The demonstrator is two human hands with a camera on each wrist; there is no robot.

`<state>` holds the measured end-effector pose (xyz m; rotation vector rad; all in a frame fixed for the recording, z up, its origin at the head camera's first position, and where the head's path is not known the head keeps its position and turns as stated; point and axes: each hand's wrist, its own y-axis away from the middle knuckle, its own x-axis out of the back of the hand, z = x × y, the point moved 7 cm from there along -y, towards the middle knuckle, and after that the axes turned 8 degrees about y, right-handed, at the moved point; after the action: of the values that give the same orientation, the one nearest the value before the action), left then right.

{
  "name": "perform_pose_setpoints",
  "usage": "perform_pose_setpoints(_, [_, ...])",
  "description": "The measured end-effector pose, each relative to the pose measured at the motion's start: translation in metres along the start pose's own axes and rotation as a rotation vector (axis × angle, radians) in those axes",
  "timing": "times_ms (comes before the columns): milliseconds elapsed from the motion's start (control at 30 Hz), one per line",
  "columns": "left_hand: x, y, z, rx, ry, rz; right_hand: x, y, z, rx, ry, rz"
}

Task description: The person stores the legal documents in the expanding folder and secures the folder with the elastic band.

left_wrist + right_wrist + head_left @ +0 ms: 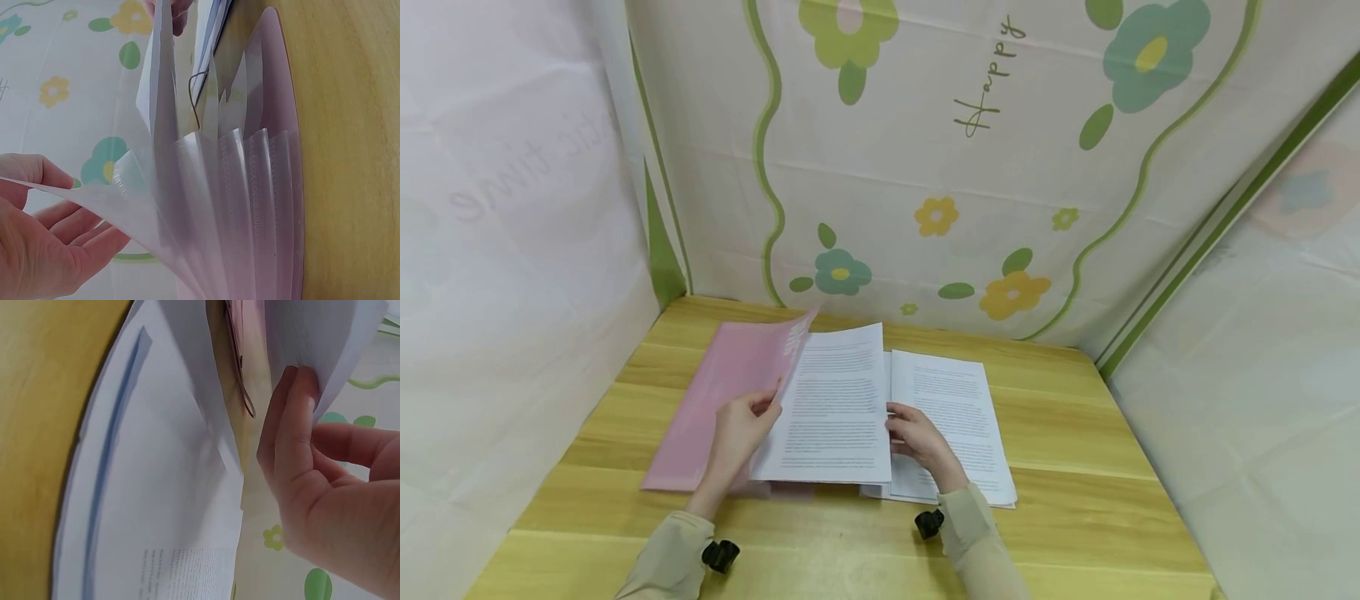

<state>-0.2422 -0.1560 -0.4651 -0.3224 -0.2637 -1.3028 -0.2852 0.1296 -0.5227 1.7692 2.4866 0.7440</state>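
A pink translucent expanding file folder [715, 408] lies on the left of the table, its front cover lifted. My left hand [741, 429] pinches that cover by its edge, thumb on one side and fingers on the other. Pleated pockets [240, 187] fan out beneath it in the left wrist view. A bundle of printed sheets [838, 408] stands partly inside one pocket. Its right edge is pinched between thumb and fingers of my right hand [921, 437]. Below and right of that hand lies a second stack of printed paper [955, 417], slightly uneven at the edges.
Wooden tabletop [1075, 467] surrounds the papers. A thin brown cord loop [192, 94] sticks out by the folder's pockets. Fabric walls with flower prints [880, 183] rise behind and at both sides. Each wrist carries a small black camera [720, 556].
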Motion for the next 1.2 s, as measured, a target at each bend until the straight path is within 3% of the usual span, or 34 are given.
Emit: perform_pose_setpoints(1200, [0.001,0.002,0.005,-0.01,-0.014,0.023,-0.016,-0.005,-0.014,0.044,-0.078,-0.049])
